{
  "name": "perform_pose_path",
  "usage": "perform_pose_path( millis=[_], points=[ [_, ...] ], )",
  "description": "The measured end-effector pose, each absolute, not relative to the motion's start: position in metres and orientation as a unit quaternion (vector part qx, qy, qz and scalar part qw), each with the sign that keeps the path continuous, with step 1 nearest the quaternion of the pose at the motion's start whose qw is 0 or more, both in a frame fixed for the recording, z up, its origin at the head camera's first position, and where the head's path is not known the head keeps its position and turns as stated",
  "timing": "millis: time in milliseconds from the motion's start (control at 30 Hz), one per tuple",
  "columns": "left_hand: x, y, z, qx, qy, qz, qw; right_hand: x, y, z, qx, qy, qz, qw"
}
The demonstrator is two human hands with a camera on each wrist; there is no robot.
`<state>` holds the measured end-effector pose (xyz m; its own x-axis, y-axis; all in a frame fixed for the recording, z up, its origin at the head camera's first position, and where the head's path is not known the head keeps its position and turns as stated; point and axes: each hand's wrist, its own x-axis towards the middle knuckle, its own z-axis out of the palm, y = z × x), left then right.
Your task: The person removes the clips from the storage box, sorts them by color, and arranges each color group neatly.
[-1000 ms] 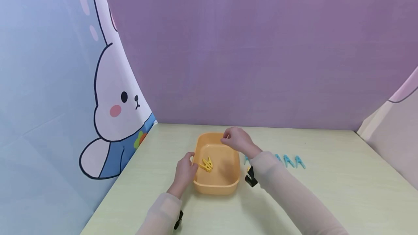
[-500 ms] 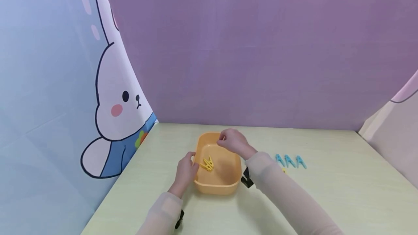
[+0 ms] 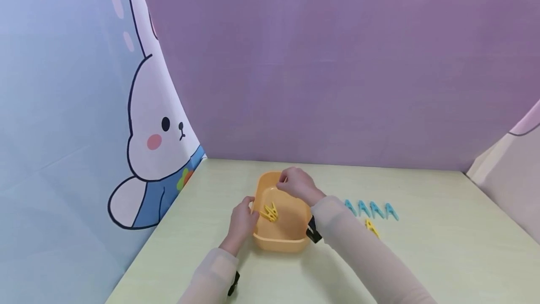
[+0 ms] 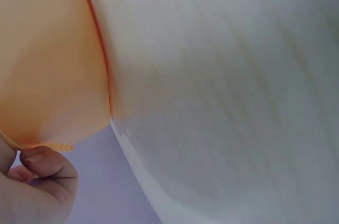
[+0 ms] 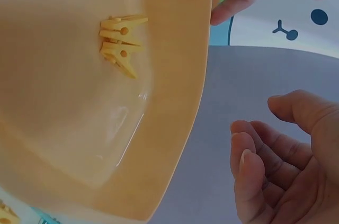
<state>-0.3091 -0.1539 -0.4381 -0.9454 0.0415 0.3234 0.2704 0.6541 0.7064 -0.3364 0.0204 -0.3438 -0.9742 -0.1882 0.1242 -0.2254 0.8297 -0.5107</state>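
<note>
My left hand (image 3: 243,222) grips the left rim of a yellow-orange plastic basin (image 3: 280,246). In the left wrist view its thumb (image 4: 47,163) lies against the rim. Two yellow clothespins (image 5: 123,44) rest side by side on the basin floor. Over the far right part of the basin is my right hand (image 3: 299,185). The right wrist view shows its fingers loosely curled, the thumb apart from them, and nothing held. To the right on the table lie several blue clothespins (image 3: 375,209) in a row, with a yellow clothespin (image 3: 371,227) in front of them.
The pale table (image 3: 443,229) extends to both sides of the basin. A purple backdrop (image 3: 337,69) stands along the far edge. On the left hangs a blue cloth with a cartoon rabbit (image 3: 156,121). My right sleeve (image 3: 358,243) crosses the table near the clothespins.
My right hand has drifted a little left over the basin. Its sleeve has uncovered more blue clothespins and the yellow one on the table. The left hand keeps its grip on the rim.
</note>
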Motion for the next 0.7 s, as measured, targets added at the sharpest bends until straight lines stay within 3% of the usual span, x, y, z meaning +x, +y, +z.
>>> perform_pose_path(
  millis=[700],
  points=[
    [-0.309, -0.154, -0.439, -0.089, -0.899, -0.408, 0.136, -0.347, 0.004, -0.354, 0.106, -0.958, 0.264, 0.016]
  ],
)
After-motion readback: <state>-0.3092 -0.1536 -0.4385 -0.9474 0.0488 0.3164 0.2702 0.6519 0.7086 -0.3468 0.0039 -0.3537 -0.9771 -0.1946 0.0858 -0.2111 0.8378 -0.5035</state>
